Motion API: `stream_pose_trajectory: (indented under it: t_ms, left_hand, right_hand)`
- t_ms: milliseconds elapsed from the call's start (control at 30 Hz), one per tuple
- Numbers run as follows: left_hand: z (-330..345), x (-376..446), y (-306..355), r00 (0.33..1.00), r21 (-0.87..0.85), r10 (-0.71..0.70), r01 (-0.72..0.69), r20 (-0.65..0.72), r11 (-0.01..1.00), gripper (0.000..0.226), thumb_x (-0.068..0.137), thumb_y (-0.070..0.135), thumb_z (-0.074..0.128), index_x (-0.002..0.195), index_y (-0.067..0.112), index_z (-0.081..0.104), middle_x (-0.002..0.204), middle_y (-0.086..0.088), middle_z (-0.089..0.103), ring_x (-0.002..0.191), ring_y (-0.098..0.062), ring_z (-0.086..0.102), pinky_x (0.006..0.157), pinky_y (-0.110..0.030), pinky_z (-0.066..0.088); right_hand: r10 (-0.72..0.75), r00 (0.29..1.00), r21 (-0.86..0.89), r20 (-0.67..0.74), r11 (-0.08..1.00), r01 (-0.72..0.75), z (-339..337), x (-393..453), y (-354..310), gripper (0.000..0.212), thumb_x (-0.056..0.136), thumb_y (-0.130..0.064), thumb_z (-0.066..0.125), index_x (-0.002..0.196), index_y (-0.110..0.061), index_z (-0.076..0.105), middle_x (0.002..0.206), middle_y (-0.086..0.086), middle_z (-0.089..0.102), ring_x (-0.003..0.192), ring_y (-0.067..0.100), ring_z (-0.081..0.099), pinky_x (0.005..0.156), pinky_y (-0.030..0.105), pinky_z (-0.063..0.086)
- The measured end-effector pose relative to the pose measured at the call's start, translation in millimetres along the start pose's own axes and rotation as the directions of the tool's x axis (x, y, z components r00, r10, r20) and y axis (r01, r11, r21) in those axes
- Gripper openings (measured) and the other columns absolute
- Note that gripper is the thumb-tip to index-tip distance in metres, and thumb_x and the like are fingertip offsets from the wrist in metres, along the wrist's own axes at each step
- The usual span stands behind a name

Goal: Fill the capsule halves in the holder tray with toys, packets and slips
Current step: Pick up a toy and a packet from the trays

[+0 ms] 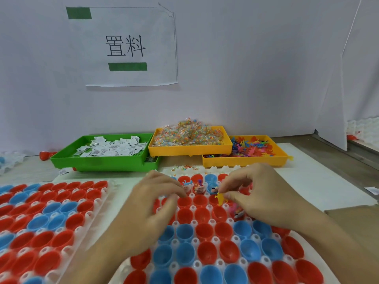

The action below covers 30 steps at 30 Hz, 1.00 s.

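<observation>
Filling of the far rows is in hand: a yellow toy point(220, 198) is pinched by the right hand point(264, 193) over the holder tray point(213, 240). The left hand point(151, 199) is loosely curled; its contents cannot be told. Next, release into an empty red cup point(218, 214) seems called for.

The holder tray point(215, 239) at lower centre is translucent white, its capsule halves point(205, 232) a mix of red and blue. A second white tray point(90, 218) at lower left carries the same red and blue. The toy point(221, 198) at centre right is yellow. Across the middle of the frame, a green bin point(102, 161) holds white slips printed in black, and 2 yellow bins point(190, 149) hold multicoloured packets and toys. The white sign point(131, 46) at upper left has black characters and 2 green bars.
</observation>
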<state>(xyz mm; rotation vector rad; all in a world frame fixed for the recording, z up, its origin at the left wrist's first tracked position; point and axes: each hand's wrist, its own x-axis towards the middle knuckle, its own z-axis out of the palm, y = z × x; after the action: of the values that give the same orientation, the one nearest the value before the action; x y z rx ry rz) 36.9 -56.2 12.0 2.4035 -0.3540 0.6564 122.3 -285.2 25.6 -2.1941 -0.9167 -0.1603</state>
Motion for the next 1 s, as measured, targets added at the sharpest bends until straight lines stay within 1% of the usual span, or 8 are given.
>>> stream_pose_trajectory:
  t_ms: [100, 167, 233, 500, 633, 733, 900, 1000]
  left_hand:
    - [10.0, 2.2, 13.0, 0.961, 0.076, 0.019, -0.042, 0.276, 0.996, 0.037, 0.092, 0.042, 0.042, 0.112, 0.035, 0.072, 0.119, 0.034, 0.06, 0.126, 0.004, 0.04, 0.107, -0.026, 0.032]
    - [16.5, 2.1, 14.3, 0.927, 0.127, -0.009, -0.042, 0.375, 0.991, 0.043, 0.094, 0.048, 0.036, 0.127, 0.041, 0.063, 0.13, 0.039, 0.051, 0.132, 0.012, 0.025, 0.113, -0.027, 0.022]
    - [18.6, 2.6, 14.8, 0.908, 0.15, -0.021, -0.047, 0.419, 0.988, 0.044, 0.096, 0.05, 0.035, 0.133, 0.043, 0.058, 0.135, 0.04, 0.046, 0.133, 0.018, 0.017, 0.114, -0.025, 0.016]
    - [20.1, 1.4, 15.6, 0.912, 0.162, 0.005, -0.078, 0.411, 0.984, 0.049, 0.092, 0.057, 0.031, 0.132, 0.042, 0.056, 0.135, 0.037, 0.047, 0.127, 0.023, 0.017, 0.104, -0.007, 0.008]
    - [20.3, 1.0, 15.5, 0.912, 0.157, -0.003, -0.068, 0.411, 0.985, 0.051, 0.091, 0.058, 0.03, 0.131, 0.043, 0.057, 0.135, 0.037, 0.047, 0.127, 0.022, 0.018, 0.108, -0.015, 0.014]
    - [20.7, 1.2, 14.6, 0.911, 0.152, -0.008, -0.06, 0.413, 0.987, 0.049, 0.092, 0.057, 0.032, 0.131, 0.043, 0.057, 0.136, 0.036, 0.047, 0.128, 0.022, 0.019, 0.106, -0.015, 0.014]
    - [21.3, 0.7, 12.9, 0.909, 0.158, -0.017, -0.054, 0.416, 0.986, 0.05, 0.092, 0.06, 0.031, 0.132, 0.045, 0.056, 0.137, 0.037, 0.045, 0.128, 0.024, 0.015, 0.109, -0.016, 0.013]
    - [21.1, 0.2, 13.2, 0.911, 0.145, -0.012, -0.053, 0.412, 0.988, 0.047, 0.093, 0.058, 0.033, 0.131, 0.044, 0.057, 0.137, 0.037, 0.046, 0.128, 0.024, 0.015, 0.108, -0.014, 0.013]
  right_hand:
    - [-0.006, 1.0, -0.012, -0.001, 1.0, 0.006, -1.2, 0.3, 0.0, 0.027, 0.082, -0.008, 0.077, 0.078, -0.035, 0.078, 0.082, -0.028, 0.071, 0.08, -0.008, 0.065, 0.072, 0.001, 0.044]
    - [-0.011, 1.0, -0.023, 0.004, 1.0, 0.011, -1.5, 0.7, 0.5, 0.027, 0.083, -0.008, 0.077, 0.079, -0.035, 0.078, 0.081, -0.026, 0.071, 0.082, -0.009, 0.065, 0.071, 0.001, 0.044]
    - [-0.007, 1.0, -0.024, 0.011, 1.0, 0.007, -0.9, 0.7, 1.0, 0.028, 0.084, -0.008, 0.076, 0.079, -0.036, 0.077, 0.078, -0.024, 0.071, 0.084, -0.009, 0.064, 0.071, 0.0, 0.045]
    - [-0.004, 0.999, -0.06, 0.049, 0.998, 0.007, 4.2, 0.6, 1.3, 0.025, 0.085, -0.011, 0.075, 0.083, -0.035, 0.078, 0.079, -0.025, 0.07, 0.086, -0.009, 0.064, 0.073, 0.0, 0.044]
    - [-0.009, 0.999, -0.079, 0.05, 0.997, 0.013, 7.1, -0.3, 1.8, 0.024, 0.085, -0.013, 0.075, 0.08, -0.036, 0.078, 0.078, -0.026, 0.069, 0.088, -0.009, 0.062, 0.076, 0.0, 0.042]
    - [-0.013, 0.999, -0.093, 0.043, 0.996, 0.017, 9.6, -0.9, 1.7, 0.024, 0.085, -0.017, 0.075, 0.077, -0.039, 0.076, 0.079, -0.027, 0.068, 0.091, -0.008, 0.061, 0.08, 0.002, 0.044]
    - [-0.018, 0.998, -0.107, 0.052, 0.994, 0.023, 13.1, -1.0, 1.5, 0.018, 0.086, -0.02, 0.075, 0.08, -0.038, 0.078, 0.08, -0.025, 0.065, 0.088, -0.006, 0.06, 0.074, 0.011, 0.049]
    - [-0.012, 0.998, -0.11, 0.065, 0.994, 0.019, 14.0, -0.2, 2.0, 0.016, 0.086, -0.02, 0.075, 0.085, -0.036, 0.079, 0.079, -0.026, 0.065, 0.087, -0.008, 0.06, 0.073, 0.008, 0.048]
